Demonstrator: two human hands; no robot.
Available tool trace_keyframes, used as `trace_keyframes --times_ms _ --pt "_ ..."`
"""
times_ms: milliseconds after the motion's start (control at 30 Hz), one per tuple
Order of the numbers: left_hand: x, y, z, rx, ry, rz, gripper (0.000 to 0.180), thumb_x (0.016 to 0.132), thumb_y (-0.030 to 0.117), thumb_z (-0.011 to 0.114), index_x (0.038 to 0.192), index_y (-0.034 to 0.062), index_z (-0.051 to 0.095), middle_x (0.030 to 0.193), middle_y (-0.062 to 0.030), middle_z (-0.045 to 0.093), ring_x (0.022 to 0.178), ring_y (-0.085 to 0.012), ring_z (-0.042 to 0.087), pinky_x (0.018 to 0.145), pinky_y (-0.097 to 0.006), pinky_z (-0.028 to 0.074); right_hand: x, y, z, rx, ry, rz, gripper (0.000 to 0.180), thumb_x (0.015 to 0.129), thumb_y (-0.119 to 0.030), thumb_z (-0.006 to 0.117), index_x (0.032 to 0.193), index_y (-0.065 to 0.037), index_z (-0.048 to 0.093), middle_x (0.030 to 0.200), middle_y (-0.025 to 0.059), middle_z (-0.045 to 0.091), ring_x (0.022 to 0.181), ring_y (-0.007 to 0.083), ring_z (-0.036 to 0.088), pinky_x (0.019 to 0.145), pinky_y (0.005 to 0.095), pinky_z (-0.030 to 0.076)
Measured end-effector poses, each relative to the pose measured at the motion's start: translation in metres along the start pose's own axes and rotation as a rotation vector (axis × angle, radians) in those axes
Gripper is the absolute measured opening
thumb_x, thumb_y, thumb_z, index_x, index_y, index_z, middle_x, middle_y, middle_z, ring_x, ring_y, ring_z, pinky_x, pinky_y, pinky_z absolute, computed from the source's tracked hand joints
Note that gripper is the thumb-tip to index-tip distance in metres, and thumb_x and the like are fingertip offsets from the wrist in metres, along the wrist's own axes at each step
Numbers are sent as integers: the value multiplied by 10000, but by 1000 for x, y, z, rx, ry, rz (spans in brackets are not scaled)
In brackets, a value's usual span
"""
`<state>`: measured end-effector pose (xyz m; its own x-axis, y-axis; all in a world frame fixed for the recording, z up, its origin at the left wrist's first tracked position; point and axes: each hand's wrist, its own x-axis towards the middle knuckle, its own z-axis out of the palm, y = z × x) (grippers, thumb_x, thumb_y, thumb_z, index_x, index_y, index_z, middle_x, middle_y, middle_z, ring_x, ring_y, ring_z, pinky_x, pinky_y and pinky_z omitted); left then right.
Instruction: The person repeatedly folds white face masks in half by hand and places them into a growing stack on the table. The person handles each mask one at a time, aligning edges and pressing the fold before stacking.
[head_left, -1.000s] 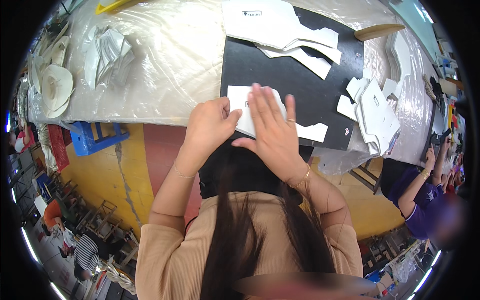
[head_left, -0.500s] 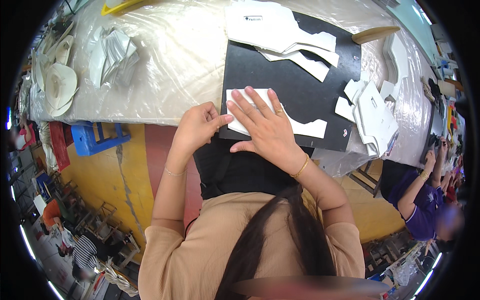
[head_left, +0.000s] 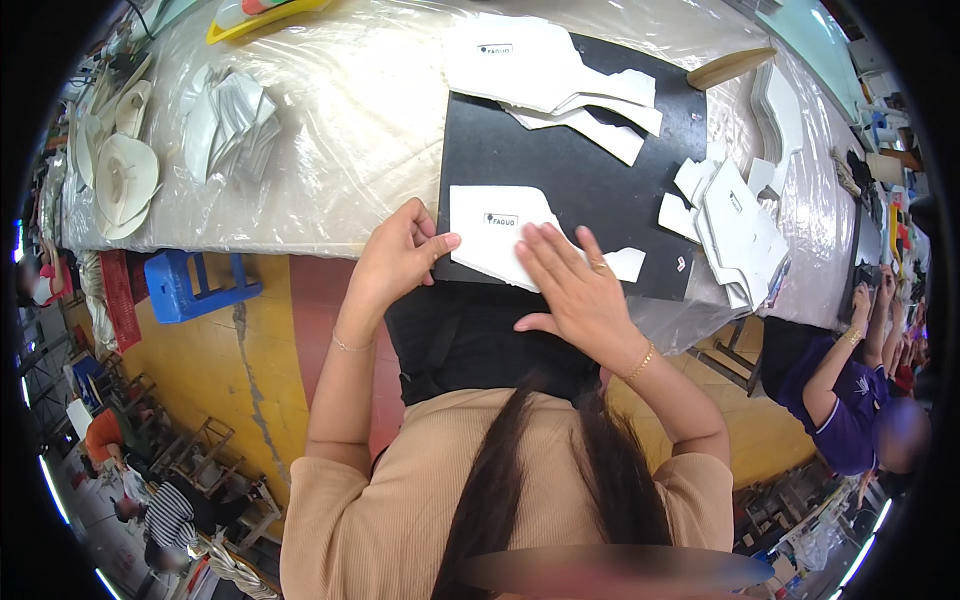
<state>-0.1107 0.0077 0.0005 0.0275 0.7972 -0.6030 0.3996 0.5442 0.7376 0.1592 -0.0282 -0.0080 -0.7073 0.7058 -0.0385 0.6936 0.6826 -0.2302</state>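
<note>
A flat white cut piece [head_left: 495,240] with a small dark printed mark lies at the near edge of a black board [head_left: 560,165]. My right hand [head_left: 577,280] rests flat over its right part, fingers stretched out, covering its lower right edge. At the piece's left edge is my left hand [head_left: 400,255], its fingers curled and the thumb tip touching the edge. What those fingers hold, if anything, is hidden. Farther up the board lie several similar white pieces [head_left: 515,65], overlapping, the top one bearing the same kind of mark.
To the right are a stack of white pieces [head_left: 735,215], curved white pieces [head_left: 778,110] and a tan wooden tool [head_left: 730,68]. Plastic sheeting [head_left: 330,130] covers the table. Left lie more pale pieces [head_left: 228,125]; a blue stool [head_left: 200,285] stands below. A co-worker [head_left: 835,395] is at right.
My right hand has slid right and toward me across the white piece, uncovering its printed mark. The left hand stays at the left edge. The whole view has shifted slightly.
</note>
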Motion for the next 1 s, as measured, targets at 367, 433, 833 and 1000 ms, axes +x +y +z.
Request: trace_keyframes --times_ms 367,433,833,1000 --pt "-1 13 -10 63 14 -35 472 850 381 815 738 26 524 602 -33 539 451 -100 485 414 -268 415 -29 -1 -10 30 145 471 793 905 -486 652 1479 15 432 1623 156 314 1521 355 233 1215 583 77" --pt "6 18 -17 69 97 -17 481 853 388 814 726 24 526 596 -28 531 450 -100 475 414 -267 409 -12 -12 -1 70 208 464 788 906 -478 658 1472 23 437 1618 163 321 1520 358 236 1216 581 80" --pt "135 67 -11 -88 540 437 488 806 333 848 1053 -54 682 775 -79 655 680 -134 608 623 -277 503 8 -25 -14 351 306 444 447 832 -216 789 1219 -56 634 1100 70 690 997 247 618 1040 422 359" --pt "139 72 -14 -116 500 442 367 842 241 813 1023 -46 674 851 -92 690 731 -114 635 624 -261 514 -19 -3 -47 455 581 584 282 878 -100 742 1143 -20 689 947 98 705 862 238 634 853 366 489"
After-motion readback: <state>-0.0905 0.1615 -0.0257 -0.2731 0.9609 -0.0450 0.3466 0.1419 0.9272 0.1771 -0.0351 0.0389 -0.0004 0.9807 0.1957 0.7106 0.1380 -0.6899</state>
